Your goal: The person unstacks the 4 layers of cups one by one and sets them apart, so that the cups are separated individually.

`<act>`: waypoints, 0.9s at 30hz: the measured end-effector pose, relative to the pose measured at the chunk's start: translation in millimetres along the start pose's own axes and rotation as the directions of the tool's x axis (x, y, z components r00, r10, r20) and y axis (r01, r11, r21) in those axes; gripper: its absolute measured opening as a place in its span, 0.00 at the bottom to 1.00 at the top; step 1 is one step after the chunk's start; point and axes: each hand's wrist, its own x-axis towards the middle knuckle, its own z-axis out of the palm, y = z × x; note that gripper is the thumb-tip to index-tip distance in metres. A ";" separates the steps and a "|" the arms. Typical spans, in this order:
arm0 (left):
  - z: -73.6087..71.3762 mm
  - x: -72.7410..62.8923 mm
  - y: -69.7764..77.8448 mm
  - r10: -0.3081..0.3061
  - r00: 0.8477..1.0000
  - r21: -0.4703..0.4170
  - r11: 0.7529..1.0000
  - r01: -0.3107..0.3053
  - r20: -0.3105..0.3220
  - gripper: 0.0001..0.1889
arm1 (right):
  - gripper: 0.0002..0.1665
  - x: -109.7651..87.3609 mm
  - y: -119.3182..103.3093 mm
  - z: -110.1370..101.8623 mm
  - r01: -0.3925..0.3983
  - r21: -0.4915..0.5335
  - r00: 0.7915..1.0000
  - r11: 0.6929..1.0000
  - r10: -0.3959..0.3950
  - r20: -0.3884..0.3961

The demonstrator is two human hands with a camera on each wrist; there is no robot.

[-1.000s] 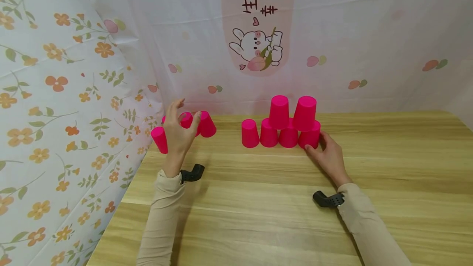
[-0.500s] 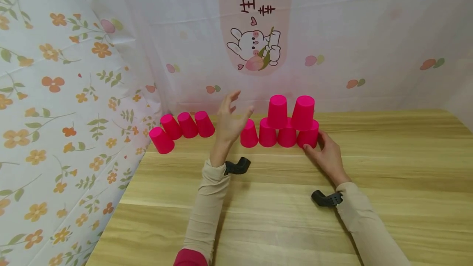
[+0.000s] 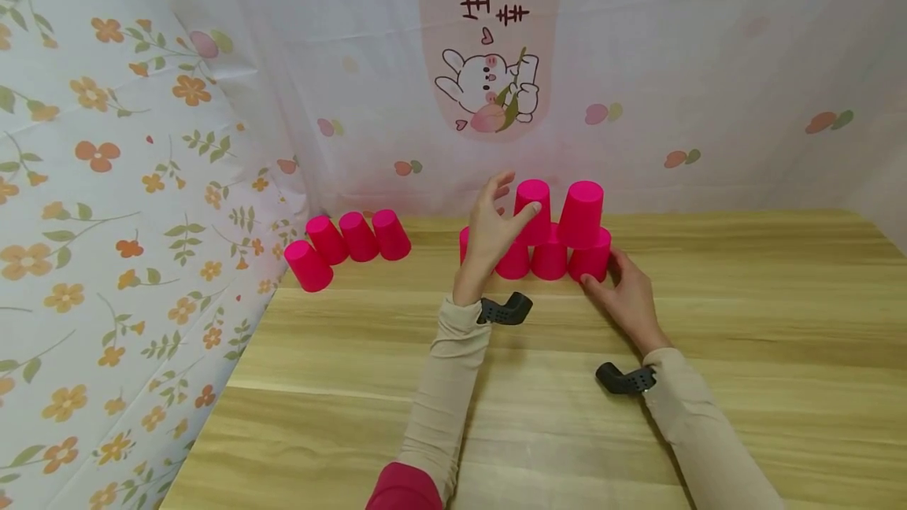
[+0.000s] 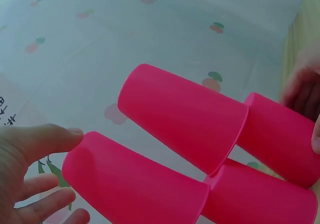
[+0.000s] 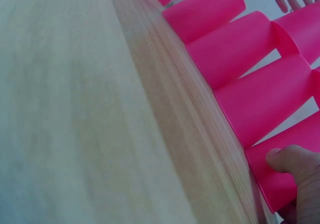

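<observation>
In the head view, several bright pink upside-down cups stand in a row, with two more on top. My left hand is at the upper left cup, thumb in front and fingers spread loosely beside it. The left wrist view shows the thumb right at that cup's narrow end and the other fingers apart from its side. My right hand grips the rightmost bottom cup low down, its thumb on the front. The other upper cup stands above it. The leftmost bottom cup is mostly hidden behind my left hand.
Several more upside-down pink cups stand to the left on the wooden table. A printed white cloth hangs right behind the table, and a floral cloth runs along the left side. Black camera mounts sit on both wrists.
My left hand has moved right, from in front of the left cups, past the leftmost bottom cup, to the upper left cup. The right hand keeps its hold on the bottom cup.
</observation>
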 end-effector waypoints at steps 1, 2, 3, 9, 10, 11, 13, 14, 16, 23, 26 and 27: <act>0.6 0.0 -0.7 -0.002 1.000 -0.009 1.000 0.002 -0.007 0.30 | 0.35 0.5 -0.3 -0.1 0.000 -0.001 1.000 1.000 0.000 -0.004; 1.1 0.0 -1.2 -0.004 1.000 -0.019 1.000 0.004 -0.012 0.30 | 0.35 0.9 -0.6 -0.2 0.001 -0.002 1.000 1.000 -0.001 -0.007; 1.6 -0.1 -2.1 -0.007 1.000 -0.032 0.999 0.006 -0.013 0.30 | 0.35 1.2 -0.9 -0.2 0.000 -0.001 1.000 1.000 0.000 -0.007; 4.2 -2.0 -8.0 -0.032 0.999 -0.020 0.999 0.033 0.038 0.29 | 0.35 0.1 -2.5 -0.1 -0.008 0.012 1.000 1.000 0.008 0.009; 4.5 -2.3 -8.7 -0.034 0.998 -0.019 0.999 0.035 0.050 0.29 | 0.35 -0.2 -2.6 -0.1 -0.007 0.011 1.000 1.000 0.007 0.010; 4.6 -2.7 -9.0 -0.036 0.997 -0.020 0.999 0.038 0.061 0.29 | 0.35 -0.2 -2.2 0.0 -0.007 0.011 1.000 1.000 0.007 0.009; 4.8 -3.1 -9.7 -0.040 0.996 -0.025 0.999 0.042 0.076 0.29 | 0.35 -0.1 -1.5 0.2 -0.004 0.009 1.000 1.000 0.004 0.005; 4.9 -3.2 -10.0 -0.041 0.996 -0.025 0.999 0.043 0.079 0.29 | 0.35 -0.1 -1.4 0.2 -0.001 0.009 1.000 1.000 0.001 0.003; 4.7 -3.2 -10.5 -0.043 0.996 -0.021 0.999 0.044 0.078 0.29 | 0.35 0.4 -1.0 0.2 0.003 0.007 1.000 1.000 -0.003 0.001; 0.5 -2.3 -8.1 -0.029 0.998 -0.004 1.000 0.029 0.050 0.28 | 0.35 1.2 0.0 -0.2 0.011 0.005 1.000 1.000 -0.011 -0.004; -4.2 -2.5 -4.7 -0.021 0.999 0.007 1.000 0.021 0.024 0.28 | 0.35 0.6 0.4 -0.9 0.009 0.007 1.000 1.000 -0.009 -0.001; -5.9 -2.5 -3.7 -0.018 1.000 0.011 1.000 0.018 0.015 0.28 | 0.35 0.1 0.2 -1.4 0.008 0.008 1.000 1.000 -0.008 0.001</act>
